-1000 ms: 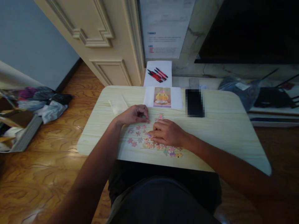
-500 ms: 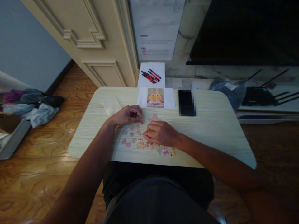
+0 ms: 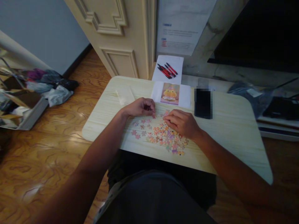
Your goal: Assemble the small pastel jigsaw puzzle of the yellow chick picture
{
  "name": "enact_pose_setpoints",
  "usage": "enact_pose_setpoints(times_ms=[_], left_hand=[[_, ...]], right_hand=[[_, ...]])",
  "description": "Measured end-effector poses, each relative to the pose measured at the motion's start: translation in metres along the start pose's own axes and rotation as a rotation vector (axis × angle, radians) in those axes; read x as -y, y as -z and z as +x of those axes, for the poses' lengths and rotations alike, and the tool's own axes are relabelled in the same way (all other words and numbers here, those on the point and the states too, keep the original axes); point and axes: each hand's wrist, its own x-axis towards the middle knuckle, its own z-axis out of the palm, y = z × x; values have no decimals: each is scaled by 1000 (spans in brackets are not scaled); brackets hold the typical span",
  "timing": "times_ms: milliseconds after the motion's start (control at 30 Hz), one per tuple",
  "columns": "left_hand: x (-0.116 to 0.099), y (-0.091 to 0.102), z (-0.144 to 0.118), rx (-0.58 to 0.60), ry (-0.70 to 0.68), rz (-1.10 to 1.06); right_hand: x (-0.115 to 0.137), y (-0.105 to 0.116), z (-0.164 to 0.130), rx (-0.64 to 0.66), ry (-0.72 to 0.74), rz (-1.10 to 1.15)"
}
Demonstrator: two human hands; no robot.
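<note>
My left hand (image 3: pixel 142 107) is closed in a pinch on a small pink puzzle piece (image 3: pixel 154 116), just above the table. To its right, my right hand (image 3: pixel 181 122) has its thumb and fingers pressed together on a puzzle piece that they mostly hide. Its fingertips are beside a few pink puzzle pieces (image 3: pixel 166 113) below the picture sheet. Under and in front of my right hand spreads a pile of loose puzzle pieces (image 3: pixel 161 138), mostly orange, pink and purple. Several pink pieces (image 3: pixel 137 136) lie apart to the left.
A printed sheet (image 3: pixel 186 95) with a yellow cartoon figure lies at the table's (image 3: pixel 233 137) far edge. A dark phone (image 3: pixel 203 104) is to its right, a clear plastic bag (image 3: pixel 125 95) to its left. Red and black pens (image 3: pixel 167 71) rest on paper behind.
My right hand has moved from over the pile away from my body to the pink pieces, uncovering more of the pile. My left hand still pinches its piece. The view has turned left.
</note>
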Motion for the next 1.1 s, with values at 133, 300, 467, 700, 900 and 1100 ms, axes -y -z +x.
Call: enact_pose_setpoints(times_ms=[133,300,467,700,900,1100], left_hand=[[2,0,0,-1,-1,-1],[2,0,1,10,-27,-2],[4,-1,3,12,-27,-10],[2,-2,3,-3,-42,-29],[3,-2,3,12,-31,-28],[5,-2,3,4,-15,-33]], right_hand=[[1,-3,1,1,-24,-30],[11,-13,5,20,23,-75],[13,-21,5,95,20,-36],[2,-14,6,100,46,125],[-2,-2,0,217,114,287],[-2,-3,-4,194,155,280]])
